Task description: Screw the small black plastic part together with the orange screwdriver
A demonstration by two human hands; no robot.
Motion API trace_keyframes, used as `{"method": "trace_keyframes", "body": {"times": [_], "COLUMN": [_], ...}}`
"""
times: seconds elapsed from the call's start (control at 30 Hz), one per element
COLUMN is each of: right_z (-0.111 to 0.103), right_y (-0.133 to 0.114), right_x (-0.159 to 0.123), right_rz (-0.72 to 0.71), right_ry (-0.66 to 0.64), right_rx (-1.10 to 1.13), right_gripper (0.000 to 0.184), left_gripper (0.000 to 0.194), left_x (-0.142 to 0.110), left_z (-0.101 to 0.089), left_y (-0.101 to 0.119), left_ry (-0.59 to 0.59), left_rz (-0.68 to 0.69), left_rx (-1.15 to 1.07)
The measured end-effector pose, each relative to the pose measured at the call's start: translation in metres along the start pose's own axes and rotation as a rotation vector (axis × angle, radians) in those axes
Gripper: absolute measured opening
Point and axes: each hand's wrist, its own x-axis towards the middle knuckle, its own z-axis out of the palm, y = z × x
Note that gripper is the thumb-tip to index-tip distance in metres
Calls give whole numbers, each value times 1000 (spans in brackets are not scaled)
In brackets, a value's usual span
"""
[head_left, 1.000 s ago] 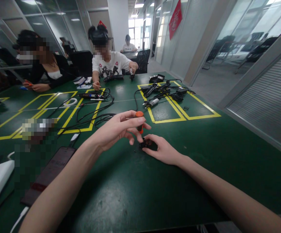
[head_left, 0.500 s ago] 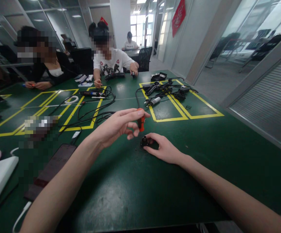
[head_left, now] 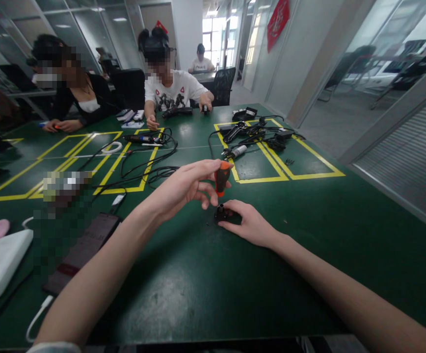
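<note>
My left hand grips a screwdriver by its stubby orange and black handle. The handle stands nearly upright just above a small black part, and its shaft is too thin or hidden to make out. Low on the green table, my right hand pinches that black part from the right side, with thumb and fingers around it. A short tube-like piece sticks up from the part. Its far side is covered by my fingers.
Black cables and clipper-like tools lie inside yellow tape outlines ahead. More cable coils at left centre. A dark phone-like slab and a white power bank lie at left. People sit across the green table.
The screwdriver handle has turned in my left hand, showing its wider side, and sits slightly further right. My right hand still holds the black part in place.
</note>
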Motion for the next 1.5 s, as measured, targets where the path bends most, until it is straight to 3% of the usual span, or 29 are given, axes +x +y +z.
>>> {"method": "trace_keyframes", "body": {"times": [0.2,0.3,0.47,0.57,0.73,0.87,1.13,1.33,1.5], "right_z": [0,1,2,2,1,1,0,0,1], "right_y": [-2,-1,0,1,2,2,0,-1,-1], "right_x": [1,2,2,2,1,0,1,1,1], "right_rz": [-5,-10,-24,-42,-43,-44,-48,-72,-71], "right_ry": [5,6,11,11,7,5,-1,12,10], "right_rx": [-33,-49,-57,-57,-80,-76,-76,-87,-89], "right_gripper": [18,20,20,22,30,38,30,25,21], "left_gripper": [29,22,13,9,27,39,50,32,16], "left_x": [-2,-3,-2,3,5,8,8,1,-2], "left_z": [11,15,17,23,38,39,22,30,32], "left_y": [5,8,15,20,29,34,26,22,19], "left_ry": [86,194,357,389,487,527,538,399,299], "left_rz": [242,369,467,409,146,54,231,235,372], "left_rx": [388,607,1030,1361,1721,1816,1783,1721,1641]}}
